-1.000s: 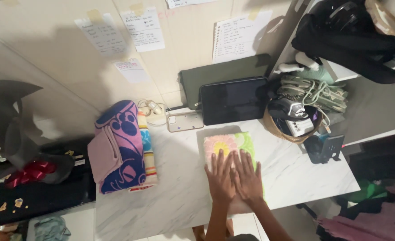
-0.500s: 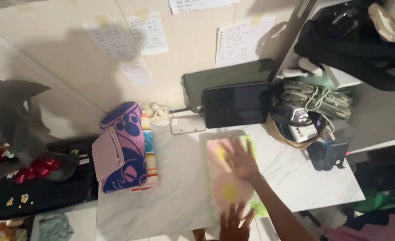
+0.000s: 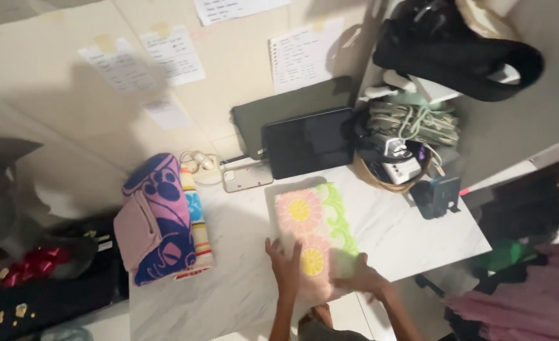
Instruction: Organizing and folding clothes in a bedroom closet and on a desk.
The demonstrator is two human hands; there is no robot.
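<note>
Pink-and-green flowered cloth [image 3: 317, 237] is lying folded on the marble desk [image 3: 412, 230], and I am pressing its near end with both grips released flat: left hand [image 3: 286, 265] on its left edge, right hand [image 3: 361, 278] at its near right corner. Left of them a rolled purple towel [image 3: 159, 218] is resting; beyond the cloth, a dark tablet [image 3: 308, 142] is leaning.

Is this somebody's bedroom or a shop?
Probably a room at home, maybe a bedroom corner. A small white table holds a folded flowery cloth, folded towels lie beside it, a tablet leans on the wall, and handwritten notes are taped up.
</note>
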